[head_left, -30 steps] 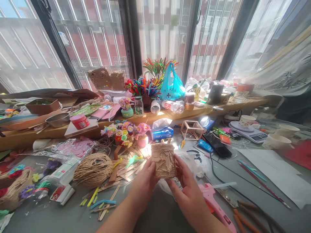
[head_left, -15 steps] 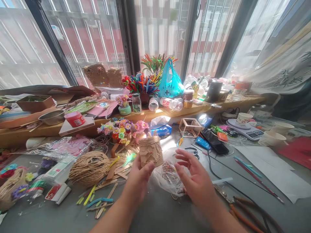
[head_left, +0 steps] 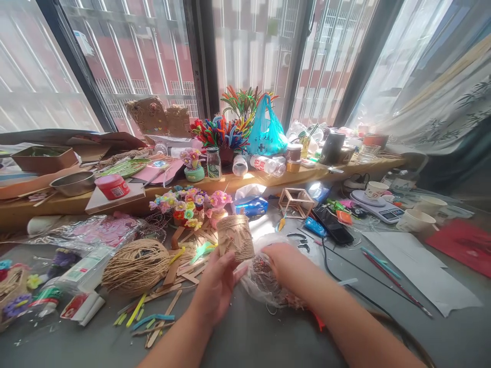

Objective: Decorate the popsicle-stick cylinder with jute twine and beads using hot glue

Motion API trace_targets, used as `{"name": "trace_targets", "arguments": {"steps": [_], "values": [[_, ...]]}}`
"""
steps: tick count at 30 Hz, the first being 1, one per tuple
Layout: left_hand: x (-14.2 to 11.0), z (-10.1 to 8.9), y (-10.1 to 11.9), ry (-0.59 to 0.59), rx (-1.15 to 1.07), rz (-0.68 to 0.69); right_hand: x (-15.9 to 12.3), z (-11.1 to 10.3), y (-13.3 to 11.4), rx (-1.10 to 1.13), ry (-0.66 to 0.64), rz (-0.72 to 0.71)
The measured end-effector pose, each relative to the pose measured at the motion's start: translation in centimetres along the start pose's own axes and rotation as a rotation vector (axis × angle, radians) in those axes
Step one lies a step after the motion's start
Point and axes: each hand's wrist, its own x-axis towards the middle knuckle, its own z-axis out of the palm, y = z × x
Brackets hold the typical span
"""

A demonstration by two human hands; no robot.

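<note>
My left hand grips a small pot wrapped in jute twine with wooden sticks glued on its side, holding it upright above the grey table. My right hand reaches down into a clear plastic bag of small beads just right of the pot; its fingers are curled downward into the bag and are hidden. A large ball of jute twine lies to the left of my left hand, with loose wooden craft sticks between them.
Handmade flower pots and a blue tissue pack stand behind the pot. A wooden cube frame, black phone, scale with cup, white paper sheets and paper cups lie to the right. The windowsill is crowded with jars and pipe cleaners.
My right hand let go of the twine pot, opened, then dropped into the bead bag. My left hand kept the pot and shifted it slightly left. The view moved a little rightward.
</note>
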Motion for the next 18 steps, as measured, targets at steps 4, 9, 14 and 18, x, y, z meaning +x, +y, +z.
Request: {"name": "trace_targets", "arguments": {"steps": [4, 9, 14, 18], "values": [[0.3, -0.3, -0.1, 0.001, 0.004, 0.044, 0.5, -0.4, -0.4, -0.175, -0.192, 0.051], [0.3, -0.4, -0.6, -0.007, 0.010, 0.071, 0.4, -1.1, -1.6, -0.289, -0.342, 0.032], [0.2, -0.1, -0.7, 0.032, 0.014, 0.077, 1.1, -1.3, -2.0, -0.377, -0.478, 0.022], [0.2, -0.1, -0.7, 0.028, 0.022, 0.076, 1.2, -1.8, -2.0, -0.422, -0.539, 0.044]]}}
